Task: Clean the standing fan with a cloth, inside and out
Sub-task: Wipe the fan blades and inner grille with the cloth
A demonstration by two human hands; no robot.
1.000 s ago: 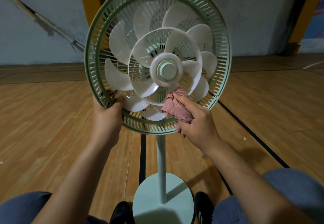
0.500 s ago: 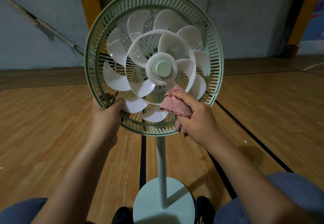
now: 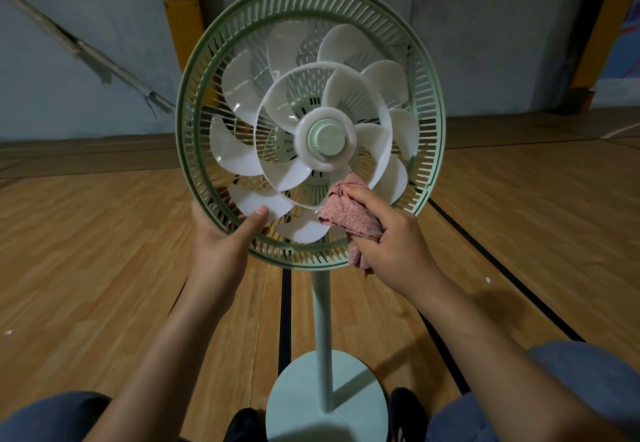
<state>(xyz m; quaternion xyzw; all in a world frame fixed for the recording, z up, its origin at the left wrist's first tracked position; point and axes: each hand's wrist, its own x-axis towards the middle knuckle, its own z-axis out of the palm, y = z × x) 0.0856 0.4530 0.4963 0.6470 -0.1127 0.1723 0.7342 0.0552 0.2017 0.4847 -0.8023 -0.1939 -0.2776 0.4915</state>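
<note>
The right hand's grip [image 3: 391, 237] is bunched around the pink cloth [image 3: 346, 216], pressing it on a lower white blade [image 3: 304, 230] inside the open rear guard [image 3: 187, 150]. The left hand [image 3: 221, 237] grips the guard's lower rim, thumb on a blade, likely to stop rotation during wiping.

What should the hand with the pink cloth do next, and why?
Probably slide the pink cloth along the blade beside it. The right hand already presses it to the lower white blades, and the left hand grips the green guard, its thumb on a blade, seemingly steadying things.
</note>
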